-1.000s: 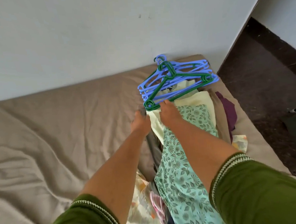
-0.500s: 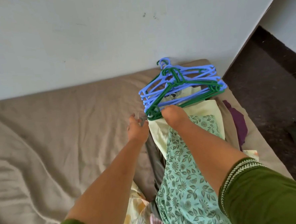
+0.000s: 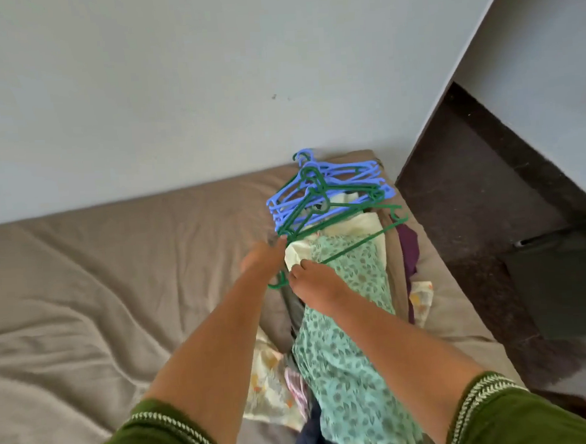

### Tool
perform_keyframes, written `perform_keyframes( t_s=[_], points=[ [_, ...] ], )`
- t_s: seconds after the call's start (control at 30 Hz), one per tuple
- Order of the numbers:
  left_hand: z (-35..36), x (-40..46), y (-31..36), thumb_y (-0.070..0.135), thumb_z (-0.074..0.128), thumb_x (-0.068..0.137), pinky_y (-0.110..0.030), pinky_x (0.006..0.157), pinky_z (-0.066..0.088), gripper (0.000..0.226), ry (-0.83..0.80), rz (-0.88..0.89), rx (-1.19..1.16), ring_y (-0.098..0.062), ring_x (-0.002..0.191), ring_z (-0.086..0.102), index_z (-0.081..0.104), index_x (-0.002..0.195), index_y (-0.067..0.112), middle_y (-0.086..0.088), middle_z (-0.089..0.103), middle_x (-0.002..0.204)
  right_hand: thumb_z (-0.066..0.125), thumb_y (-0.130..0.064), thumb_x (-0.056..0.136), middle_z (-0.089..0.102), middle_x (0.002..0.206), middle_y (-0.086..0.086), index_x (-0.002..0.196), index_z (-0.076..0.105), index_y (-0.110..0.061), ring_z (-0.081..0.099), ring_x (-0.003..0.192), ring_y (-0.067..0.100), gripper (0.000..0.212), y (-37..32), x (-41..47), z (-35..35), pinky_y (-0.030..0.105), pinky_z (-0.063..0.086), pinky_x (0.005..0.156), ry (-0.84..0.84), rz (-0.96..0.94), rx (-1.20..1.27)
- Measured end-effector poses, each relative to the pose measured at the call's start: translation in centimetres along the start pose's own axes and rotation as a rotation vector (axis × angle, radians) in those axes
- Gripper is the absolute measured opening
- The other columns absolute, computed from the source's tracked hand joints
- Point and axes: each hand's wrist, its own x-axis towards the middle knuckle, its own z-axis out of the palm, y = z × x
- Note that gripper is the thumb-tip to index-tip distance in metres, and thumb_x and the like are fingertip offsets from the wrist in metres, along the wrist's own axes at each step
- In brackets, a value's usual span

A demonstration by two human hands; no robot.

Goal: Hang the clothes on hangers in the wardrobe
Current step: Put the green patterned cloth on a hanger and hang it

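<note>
A pile of blue and green plastic hangers (image 3: 330,188) lies on folded clothes at the far end of the bed. My right hand (image 3: 314,284) grips one green hanger (image 3: 361,241) by its near end and holds it apart from the pile, slanting over a mint floral garment (image 3: 348,355). My left hand (image 3: 263,258) reaches the near left corner of the pile; its fingers are blurred and hidden behind the back of the hand. A pale yellow garment (image 3: 363,224) lies under the hangers.
The clothes form a strip along the right side of a bed with a taupe sheet (image 3: 100,285). A purple garment (image 3: 408,245) lies at the strip's right edge. A grey wall (image 3: 174,91) stands behind the bed, and dark floor (image 3: 471,193) is to the right.
My right hand has drawn one green hanger out of the pile, toward me. My left hand has moved forward to the pile's near left corner.
</note>
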Motion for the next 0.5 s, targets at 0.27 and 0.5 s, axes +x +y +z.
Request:
perform_keyframes(
  t_s=[0.27,0.5],
  points=[
    [-1.1,-12.2,-9.4,0.022,0.040,0.097,-0.037,0.085,0.048,0.031,0.163,-0.075,-0.029,-0.036,0.105,0.060,0.058,0.121,0.013,-0.015,0.065,0.113,0.057,-0.001,0.076,0.066,0.091,0.010,0.104,0.063,-0.006,0.064,0.080,0.025,0.029,-7.7,-7.7,-4.0,0.030,0.056,0.064,0.324,-0.131,0.289],
    [-2.7,-15.5,-14.5,0.021,0.033,0.102,-0.036,0.072,0.046,0.021,0.381,-0.051,-0.139,-0.028,0.087,0.060,0.053,0.101,0.016,-0.005,0.069,0.097,0.044,0.014,0.085,0.041,0.138,0.016,0.136,0.044,-0.003,0.043,0.126,0.029,0.055,-4.0,-9.9,-0.5,0.035,0.045,0.099,0.043,0.327,0.427]
  ],
)
